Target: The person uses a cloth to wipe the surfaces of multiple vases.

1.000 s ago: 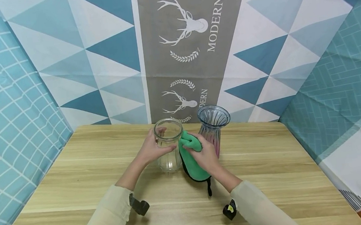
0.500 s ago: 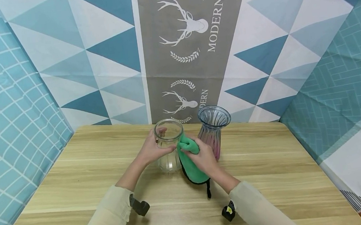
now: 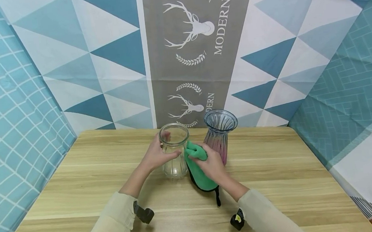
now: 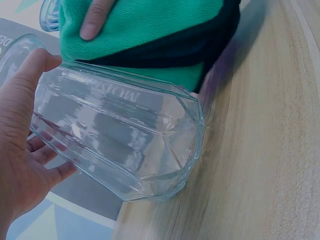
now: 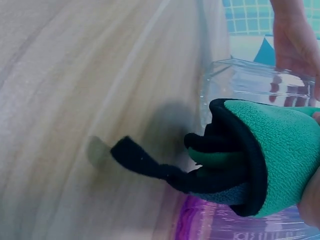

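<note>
A clear glass vase with a rounded rim stands upright on the table. Its neck is held by my left hand, thumb in front and fingers around the far side. My right hand grips a folded green cloth with black edging, bunched at the top, against the vase's right side. From the cloth's lower end hangs a black loop, seen in the right wrist view. Ribbed facets of the clear vase show in the left wrist view, with the cloth right beside it.
Just behind my right hand stands a second glass vase, blue at the flared top and pink below. The wooden table reaches back to a patterned wall covering.
My right hand shifts slightly with the cloth, first left toward the clear vase and then a little back right and down. The left hand and both vases stay in place.
</note>
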A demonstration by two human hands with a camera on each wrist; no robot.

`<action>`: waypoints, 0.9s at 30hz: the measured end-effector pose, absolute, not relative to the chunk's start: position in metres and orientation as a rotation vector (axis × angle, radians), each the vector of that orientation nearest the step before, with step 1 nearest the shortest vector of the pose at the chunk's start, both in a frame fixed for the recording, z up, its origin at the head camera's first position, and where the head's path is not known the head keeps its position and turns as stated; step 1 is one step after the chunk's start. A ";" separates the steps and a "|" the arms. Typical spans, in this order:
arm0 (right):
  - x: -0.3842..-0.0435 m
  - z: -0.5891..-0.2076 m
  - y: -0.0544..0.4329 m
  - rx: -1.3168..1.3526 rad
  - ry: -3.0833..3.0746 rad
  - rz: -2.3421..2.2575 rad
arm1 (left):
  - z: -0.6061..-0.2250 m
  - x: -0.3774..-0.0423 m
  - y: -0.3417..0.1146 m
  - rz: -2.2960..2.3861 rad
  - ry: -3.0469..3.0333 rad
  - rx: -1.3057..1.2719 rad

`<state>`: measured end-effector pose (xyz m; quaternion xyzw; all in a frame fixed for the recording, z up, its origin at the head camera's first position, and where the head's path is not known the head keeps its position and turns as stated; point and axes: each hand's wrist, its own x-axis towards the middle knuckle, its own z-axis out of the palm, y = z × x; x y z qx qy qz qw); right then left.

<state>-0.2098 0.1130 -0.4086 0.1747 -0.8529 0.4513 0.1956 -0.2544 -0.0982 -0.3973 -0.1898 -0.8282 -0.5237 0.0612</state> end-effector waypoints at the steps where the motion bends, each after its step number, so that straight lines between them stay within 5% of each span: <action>1: -0.210 -0.407 0.113 0.487 -2.376 1.273 | -0.397 -0.254 -0.098 -1.589 -2.502 -0.575; 27: -0.211 -0.405 0.110 0.515 -2.419 1.231 | -0.395 -0.255 -0.098 -1.595 -2.471 -0.639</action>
